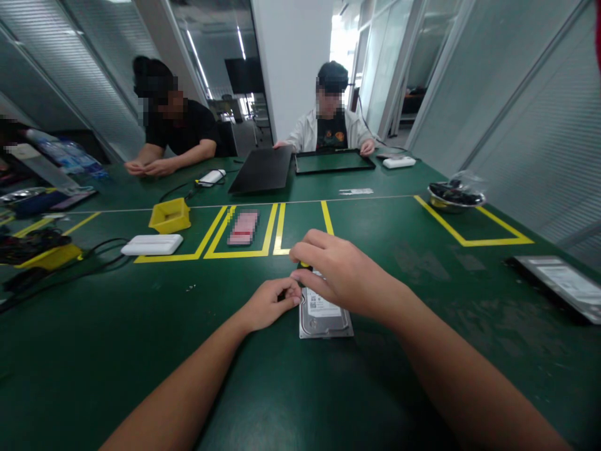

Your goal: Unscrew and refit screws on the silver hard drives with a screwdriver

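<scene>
A silver hard drive [325, 322] with a white label lies flat on the green table in front of me. My left hand [272, 305] is at its left edge, fingers curled and fingertips pressed against the side. Over the drive's far part, my right hand [345, 269] is closed around a small yellow-and-black tool [306, 265], which looks like a screwdriver. Most of that tool is hidden by the fingers, and its tip does not show. The right hand also covers the upper right of the drive.
At right lies another, larger drive-like unit [563, 282]; behind it stands a metal bowl [455, 199] with bagged dark items. Left are a white power bank-like block [151, 244], a yellow bin [169, 216] and cables. A pink phone-like object [243, 227] lies inside yellow tape. Two people sit opposite.
</scene>
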Demonstrator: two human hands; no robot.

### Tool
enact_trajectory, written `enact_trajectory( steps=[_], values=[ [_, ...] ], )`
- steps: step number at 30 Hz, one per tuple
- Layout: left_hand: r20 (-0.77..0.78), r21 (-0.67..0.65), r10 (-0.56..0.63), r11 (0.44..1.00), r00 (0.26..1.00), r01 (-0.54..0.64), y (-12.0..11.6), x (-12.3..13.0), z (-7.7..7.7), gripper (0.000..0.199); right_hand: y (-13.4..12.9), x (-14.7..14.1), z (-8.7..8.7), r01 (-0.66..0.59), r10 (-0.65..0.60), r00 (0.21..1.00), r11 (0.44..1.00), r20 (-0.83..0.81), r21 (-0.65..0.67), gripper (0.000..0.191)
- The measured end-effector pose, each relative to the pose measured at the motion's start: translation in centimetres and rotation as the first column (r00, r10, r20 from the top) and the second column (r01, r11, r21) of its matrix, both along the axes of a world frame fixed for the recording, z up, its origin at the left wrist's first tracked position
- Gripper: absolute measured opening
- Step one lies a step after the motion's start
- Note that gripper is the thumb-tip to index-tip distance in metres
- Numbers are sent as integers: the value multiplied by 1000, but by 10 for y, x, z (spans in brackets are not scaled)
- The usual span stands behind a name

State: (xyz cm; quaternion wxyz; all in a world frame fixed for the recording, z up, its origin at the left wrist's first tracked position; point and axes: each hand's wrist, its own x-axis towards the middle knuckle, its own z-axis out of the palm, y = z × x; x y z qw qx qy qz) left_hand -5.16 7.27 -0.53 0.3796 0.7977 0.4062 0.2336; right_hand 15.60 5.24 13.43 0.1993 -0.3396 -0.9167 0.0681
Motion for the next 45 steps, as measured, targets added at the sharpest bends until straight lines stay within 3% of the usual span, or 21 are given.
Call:
enact_trajectory(
  steps=[5,14,24,29,36,45],
  values=[
    [-9,-10,2,1000,1000,-2,0,0,1,17,5,1,-3,-76,77,996,997,-42,21,7],
    [0,-18,-13,1000,1000,13,0,-2,2,17,0,5,3,-117,118,990,993,-74,17,20],
    [-8,-30,-13,999,1000,13,-1,1,3,17,3,4,-1,23,-24,1000,998,15,63,15],
    [-7,-30,-17,999,1000,16,-1,0,4,15,5,2,-4,-35,36,998,999,-43,38,8],
    [7,-36,-20,999,1000,20,-1,1,5,15,7,4,-7,-97,99,995,994,-26,56,15],
    [10,-6,-15,1000,1000,15,0,-1,2,16,4,9,1,-207,203,973,978,-110,-22,26]
  ],
)
